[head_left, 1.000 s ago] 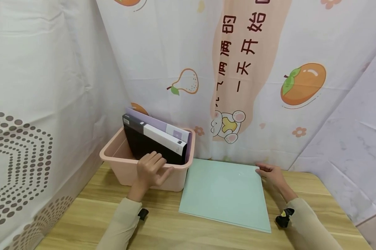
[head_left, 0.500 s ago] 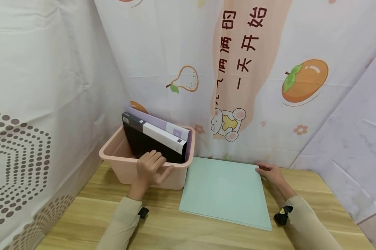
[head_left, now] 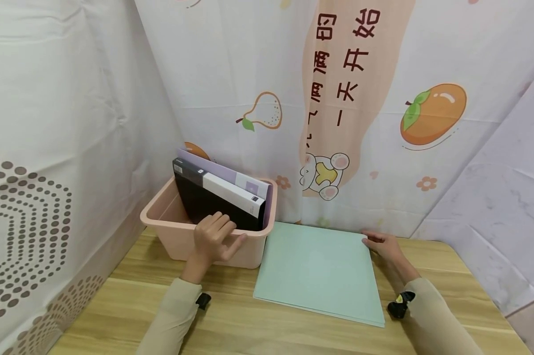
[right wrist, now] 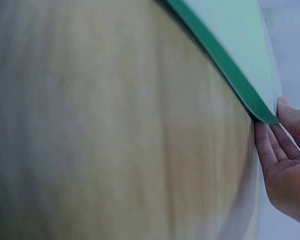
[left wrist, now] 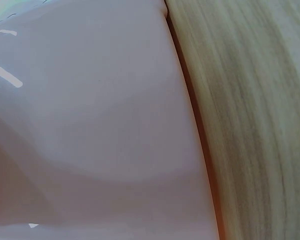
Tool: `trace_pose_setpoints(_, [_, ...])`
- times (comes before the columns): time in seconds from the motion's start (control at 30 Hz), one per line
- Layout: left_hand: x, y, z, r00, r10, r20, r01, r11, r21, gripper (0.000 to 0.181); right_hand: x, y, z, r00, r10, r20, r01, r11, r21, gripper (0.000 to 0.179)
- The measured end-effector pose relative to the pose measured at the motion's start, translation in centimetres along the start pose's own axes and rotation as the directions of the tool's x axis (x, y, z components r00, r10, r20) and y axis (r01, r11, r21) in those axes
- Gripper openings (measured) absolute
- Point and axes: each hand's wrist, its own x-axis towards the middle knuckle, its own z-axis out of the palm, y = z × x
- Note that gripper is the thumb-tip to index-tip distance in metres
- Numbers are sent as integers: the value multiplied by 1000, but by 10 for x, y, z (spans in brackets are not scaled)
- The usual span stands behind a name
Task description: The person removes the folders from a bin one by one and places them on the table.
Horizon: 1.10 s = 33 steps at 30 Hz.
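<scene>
My left hand (head_left: pixel 213 239) grips the front rim of a pink plastic basket (head_left: pixel 164 226), its fingers curled over the edge. In the basket lean a black binder (head_left: pixel 218 201) with a white and grey spine and a purple folder (head_left: pixel 204 165) behind it. Flat on the table to the right lies a mint-green folder (head_left: pixel 320 271), its lower edge showing more than one layer. My right hand (head_left: pixel 385 248) pinches the folder's far right corner. In the right wrist view the thumb is above that corner and the fingers (right wrist: pixel 277 145) are under it.
A wood-grain table (head_left: pixel 231 325) carries everything. Behind it hangs a white curtain (head_left: pixel 249 64) printed with fruit and writing. Another curtain (head_left: pixel 93 123) closes off the left side, and a marbled sheet (head_left: pixel 502 197) the right. The basket's side (left wrist: pixel 100 115) fills much of the left wrist view.
The head view has tilted very slightly. Both hands keep their places on the basket rim and the folder corner, and neither thing has visibly moved.
</scene>
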Motion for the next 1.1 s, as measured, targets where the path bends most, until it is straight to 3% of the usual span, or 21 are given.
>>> trace_pose_setpoints(0.47, [-2,0,0,1000,1,-2,-1,1000,0,47,1,4,3,999,47,1,-47,999,1,50])
trace_pose_setpoints(1.1, [-1,0,0,1000,-6,2,6,1000,10,48,-1,-1,4,999,40,-15,-40,999,18,51])
